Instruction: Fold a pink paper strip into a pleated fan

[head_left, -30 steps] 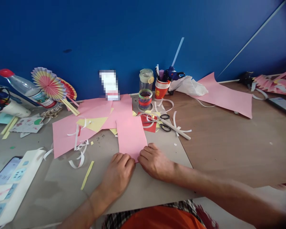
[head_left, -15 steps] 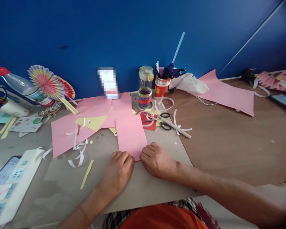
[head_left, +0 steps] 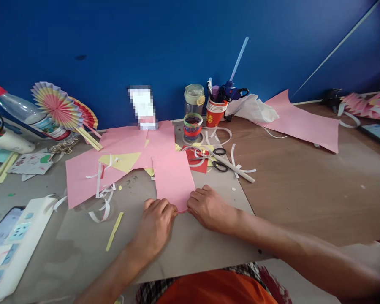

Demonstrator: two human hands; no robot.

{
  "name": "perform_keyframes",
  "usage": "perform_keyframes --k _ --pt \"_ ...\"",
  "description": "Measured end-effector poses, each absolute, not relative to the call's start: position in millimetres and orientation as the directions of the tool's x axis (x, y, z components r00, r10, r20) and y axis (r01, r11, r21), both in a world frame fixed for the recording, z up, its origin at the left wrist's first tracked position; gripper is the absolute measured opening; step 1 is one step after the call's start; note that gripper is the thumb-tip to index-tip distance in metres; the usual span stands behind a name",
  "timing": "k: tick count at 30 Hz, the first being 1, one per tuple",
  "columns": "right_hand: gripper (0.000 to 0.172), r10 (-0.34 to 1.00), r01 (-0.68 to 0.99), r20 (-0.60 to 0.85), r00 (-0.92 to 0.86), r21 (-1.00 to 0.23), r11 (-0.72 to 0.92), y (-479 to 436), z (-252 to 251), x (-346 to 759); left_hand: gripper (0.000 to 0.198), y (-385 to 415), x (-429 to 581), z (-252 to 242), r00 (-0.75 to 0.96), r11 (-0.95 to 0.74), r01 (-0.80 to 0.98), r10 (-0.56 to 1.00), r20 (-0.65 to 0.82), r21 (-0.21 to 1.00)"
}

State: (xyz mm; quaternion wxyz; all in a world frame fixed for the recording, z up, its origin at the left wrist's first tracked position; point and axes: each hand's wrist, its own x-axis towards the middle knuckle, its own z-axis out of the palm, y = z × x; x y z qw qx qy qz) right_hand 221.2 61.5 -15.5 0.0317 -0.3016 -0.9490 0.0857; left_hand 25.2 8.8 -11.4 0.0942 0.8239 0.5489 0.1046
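A narrow pink paper sheet lies flat on the grey cardboard mat in front of me. My left hand has its fingers curled and pinches the sheet's near left corner. My right hand grips the near right corner, fingers curled too. More pink sheets and a yellow piece lie behind, with white paper strips over them. Black-handled scissors rest just beyond the sheet to the right, beside a white stick.
Against the blue wall stand a tape-stacked jar, a red cup of pens and a folded paper fan. A power strip and phone lie at the left. A large pink sheet covers the wooden table to the right.
Both hands stay pinched on the pink sheet's near edge and have shifted slightly away from me. The view has tilted a little, nothing else moved.
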Motion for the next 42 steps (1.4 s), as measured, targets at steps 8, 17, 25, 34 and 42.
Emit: perform_keyframes --k 8,17,25,34,42 --pt "0.017 0.596 0.590 -0.056 -0.801 -0.243 0.770 69.3 -9.8 218.8 0.015 10.6 22.3 -8.5 0.347 -0.336 0.892 0.938 0.016 0.301" --pt "0.013 0.609 0.635 -0.183 -0.772 -0.249 0.731 77.2 1.6 211.5 0.021 15.5 21.8 -5.4 0.352 -0.334 0.887 0.936 0.002 0.318" --pt "0.012 0.613 0.673 -0.286 -0.737 -0.220 0.706 85.3 13.3 203.5 0.026 19.4 19.9 -6.3 0.355 -0.325 0.880 0.935 -0.024 0.348" --pt "0.017 0.575 0.714 -0.448 -0.685 -0.257 0.651 97.8 26.5 197.6 0.025 25.2 20.4 2.2 0.358 -0.294 0.875 0.928 -0.104 0.384" --pt "0.037 0.594 0.771 -0.552 -0.585 -0.150 0.619 107.0 42.8 197.9 0.016 34.4 21.7 6.6 0.355 -0.249 0.884 0.908 -0.223 0.395"
